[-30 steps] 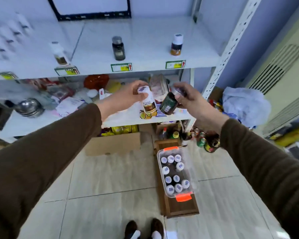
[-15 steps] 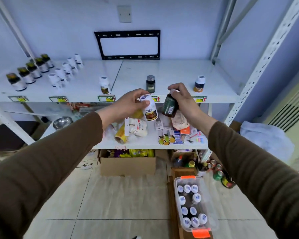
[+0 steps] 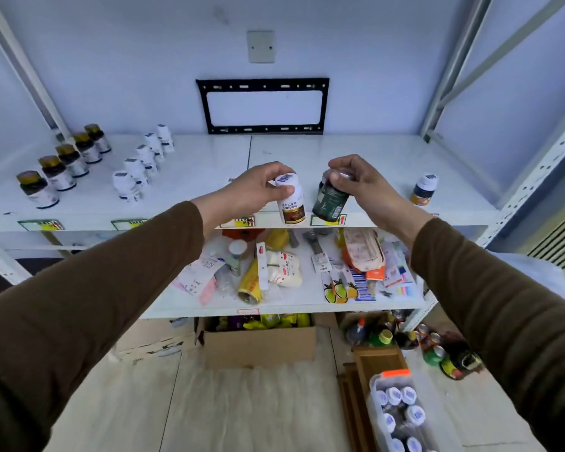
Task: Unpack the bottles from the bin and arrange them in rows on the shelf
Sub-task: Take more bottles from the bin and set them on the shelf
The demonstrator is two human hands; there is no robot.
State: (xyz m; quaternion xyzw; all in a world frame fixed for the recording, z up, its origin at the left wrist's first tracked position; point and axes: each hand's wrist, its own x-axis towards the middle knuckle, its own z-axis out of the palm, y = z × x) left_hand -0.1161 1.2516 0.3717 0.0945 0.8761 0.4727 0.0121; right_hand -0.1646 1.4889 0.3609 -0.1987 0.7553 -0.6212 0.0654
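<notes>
**Fingers closed on two bottles at the shelf's near edge**

Fingers point(image 3: 276, 177) of the left hand point(image 3: 252, 190) are wrapped around the cap and shoulder of a white plastic bottle with a brown-and-gold label point(image 3: 290, 199), held roughly upright. Fingers point(image 3: 340, 176) of the right hand point(image 3: 366, 187) pinch the silver cap of a dark green bottle with a white barcode label point(image 3: 330, 199), which hangs tilted, base toward the left. Both bottles are in front of the near edge of the white upper shelf point(image 3: 209, 177), side by side, close but apart.

On that shelf, far left, stands a diagonal row of five dark bottles with gold caps point(image 3: 64, 163). Just right of it runs a second row of white bottles with white caps point(image 3: 142, 161). A lone bottle with a white cap and orange base point(image 3: 424, 190) stands at the right, well apart from the rows.

On the floor at lower right lies a clear plastic bin with an orange latch point(image 3: 377, 386), holding white-capped bottles point(image 3: 402, 406). The lower shelf point(image 3: 177, 309) carries mixed packets. A brown cardboard box point(image 3: 258, 344) sits beneath it.
</notes>
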